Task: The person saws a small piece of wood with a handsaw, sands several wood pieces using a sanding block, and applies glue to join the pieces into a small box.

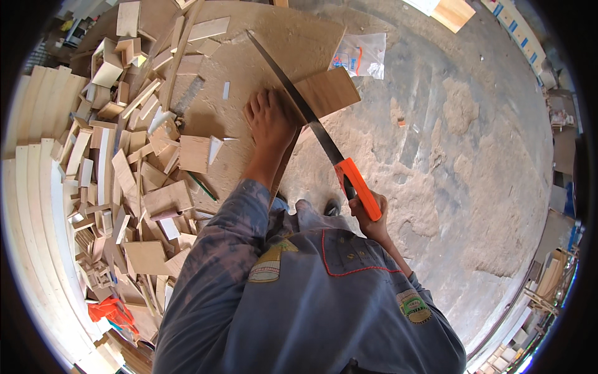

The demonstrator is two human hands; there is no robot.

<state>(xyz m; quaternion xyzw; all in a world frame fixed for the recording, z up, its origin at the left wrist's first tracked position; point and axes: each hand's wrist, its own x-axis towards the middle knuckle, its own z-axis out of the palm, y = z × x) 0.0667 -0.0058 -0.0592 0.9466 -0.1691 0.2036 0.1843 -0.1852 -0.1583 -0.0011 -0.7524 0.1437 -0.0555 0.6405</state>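
My right hand (pixel 372 216) is wrapped around the orange handle of a handsaw (pixel 324 138). Its long dark blade runs up and to the left, across a brown wooden board (pixel 333 92). That board juts out past the right edge of a worktable (pixel 280 31). On the table, my left hand (pixel 272 118) presses on the board just left of the blade, fingers bent over it. The board's part under this hand is mostly hidden.
Wood offcuts (pixel 149 193) lie heaped along the left, beside stacked pale planks (pixel 37 193). A clear plastic bag (pixel 364 55) lies beyond the board. Dusty concrete floor (pixel 423 187) spreads to the right. A green pencil-like stick (pixel 202 186) rests among the scraps.
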